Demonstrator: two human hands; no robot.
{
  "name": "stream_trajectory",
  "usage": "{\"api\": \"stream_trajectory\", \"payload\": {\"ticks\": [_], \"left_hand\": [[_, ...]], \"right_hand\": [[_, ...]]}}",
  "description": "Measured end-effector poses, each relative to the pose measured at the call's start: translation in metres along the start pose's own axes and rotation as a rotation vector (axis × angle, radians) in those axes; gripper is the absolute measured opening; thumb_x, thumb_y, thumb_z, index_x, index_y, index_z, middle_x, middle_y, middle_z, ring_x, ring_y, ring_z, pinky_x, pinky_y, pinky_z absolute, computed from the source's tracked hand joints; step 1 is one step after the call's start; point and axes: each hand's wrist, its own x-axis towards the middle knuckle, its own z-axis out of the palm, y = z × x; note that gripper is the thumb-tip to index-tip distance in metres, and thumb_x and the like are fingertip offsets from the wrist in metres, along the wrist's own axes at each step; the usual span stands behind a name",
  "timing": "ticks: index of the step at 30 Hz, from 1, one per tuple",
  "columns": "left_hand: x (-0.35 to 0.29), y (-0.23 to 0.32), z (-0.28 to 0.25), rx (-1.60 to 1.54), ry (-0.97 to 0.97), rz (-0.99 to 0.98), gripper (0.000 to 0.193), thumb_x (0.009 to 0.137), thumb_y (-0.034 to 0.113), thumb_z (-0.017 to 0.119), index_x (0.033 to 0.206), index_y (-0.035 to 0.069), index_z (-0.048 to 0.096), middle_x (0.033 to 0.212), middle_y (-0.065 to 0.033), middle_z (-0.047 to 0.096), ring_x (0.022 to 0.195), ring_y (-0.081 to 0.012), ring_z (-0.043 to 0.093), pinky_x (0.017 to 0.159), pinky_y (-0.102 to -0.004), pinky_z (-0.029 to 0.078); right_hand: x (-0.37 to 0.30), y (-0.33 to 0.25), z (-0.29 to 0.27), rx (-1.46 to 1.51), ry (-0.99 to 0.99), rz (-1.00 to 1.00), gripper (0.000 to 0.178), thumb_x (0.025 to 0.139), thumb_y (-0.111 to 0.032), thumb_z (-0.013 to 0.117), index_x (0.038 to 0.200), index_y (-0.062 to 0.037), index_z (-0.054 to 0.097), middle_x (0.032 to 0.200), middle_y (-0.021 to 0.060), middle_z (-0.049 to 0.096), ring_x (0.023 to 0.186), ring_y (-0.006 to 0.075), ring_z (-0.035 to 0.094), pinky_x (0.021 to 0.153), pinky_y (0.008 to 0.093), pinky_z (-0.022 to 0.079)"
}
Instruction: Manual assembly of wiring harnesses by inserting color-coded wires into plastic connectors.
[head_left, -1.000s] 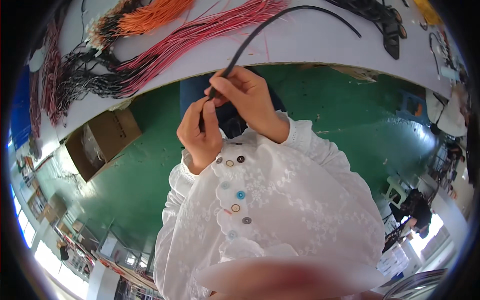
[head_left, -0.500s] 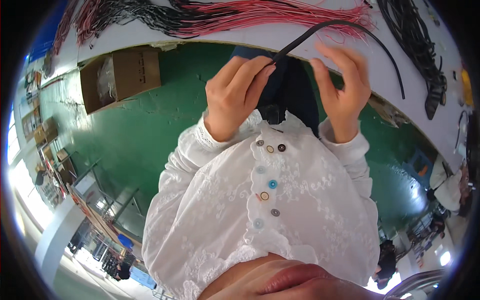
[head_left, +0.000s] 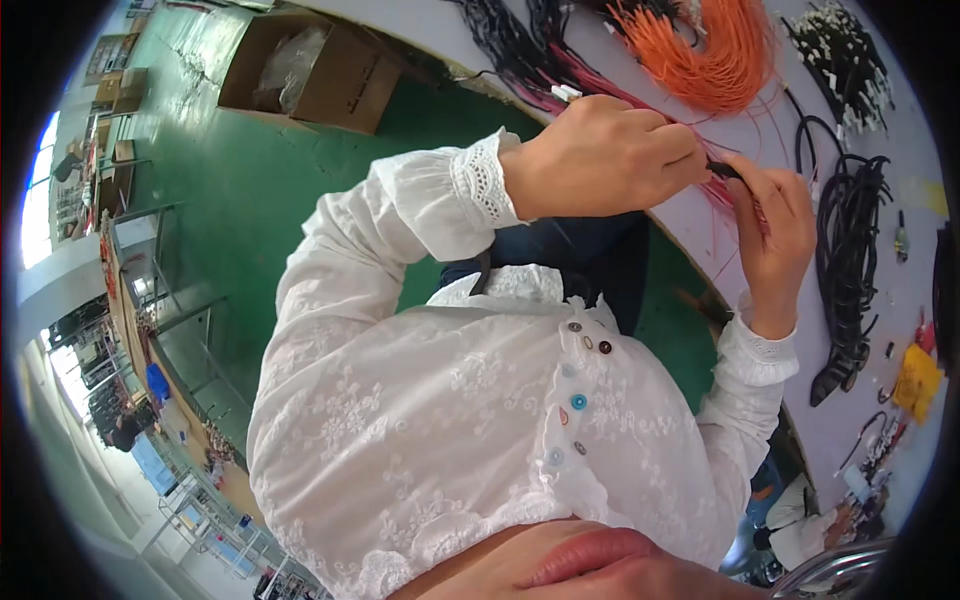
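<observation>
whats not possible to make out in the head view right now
Head view:
Ends of the black cable: left hand and right hand hide all but a short stretch.
Middle of the red-and-black wire bundle: behind the left hand.
Top of the orange wire bundle: cut off by the upper edge.
Anything under the clear plastic in the cardboard box: covered.

the tube [head_left: 724, 169] is slim and plain black, only a short length of it in sight, bridging the narrow gap between the left fingers [head_left: 682, 165] and the right fingers [head_left: 768, 190]; this piece looks nearly straight and slopes gently down to the right, held over the near side of the surface [head_left: 822, 435], its ends hard to make out
</observation>
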Motion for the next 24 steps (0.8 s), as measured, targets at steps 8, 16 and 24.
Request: {"api": "stream_trajectory", "payload": {"ticks": [8, 16, 24], "left_hand": [[0.041, -0.043, 0.010, -0.668, -0.236, -0.438, 0.040, 0.087, 0.028, 0.080, 0.121, 0.009, 0.069, 0.094, -0.0102, 0.071, 0.079, -0.0261, 0.070, 0.069, -0.0370, 0.055], [0.066, -0.063, 0.025, -0.317, 0.045, -0.074, 0.028, 0.082, 0.024, 0.084, 0.103, 0.009, 0.073, 0.089, -0.0040, 0.066, 0.079, -0.0262, 0.063, 0.072, -0.0359, 0.052], [0.072, -0.044, -0.003, -0.319, -0.134, -0.204, 0.019, 0.085, 0.015, 0.080, 0.102, 0.005, 0.076, 0.082, -0.0070, 0.066, 0.071, -0.0261, 0.064, 0.066, -0.0342, 0.051]], "right_hand": [[0.004, 0.029, -0.018, -0.046, 0.105, 0.272, 0.016, 0.094, -0.006, 0.071, 0.109, -0.0059, 0.076, 0.091, 0.0047, 0.066, 0.075, 0.0152, 0.058, 0.066, 0.0259, 0.046], [0.002, 0.059, -0.008, -0.066, 0.180, 0.206, 0.014, 0.095, -0.012, 0.072, 0.108, -0.0079, 0.076, 0.082, 0.0038, 0.061, 0.065, 0.0158, 0.050, 0.057, 0.0272, 0.039], [0.021, 0.032, -0.017, -0.039, 0.216, 0.268, 0.016, 0.095, -0.013, 0.074, 0.110, -0.0083, 0.075, 0.078, 0.0026, 0.056, 0.062, 0.0140, 0.045, 0.056, 0.0266, 0.036]]}}
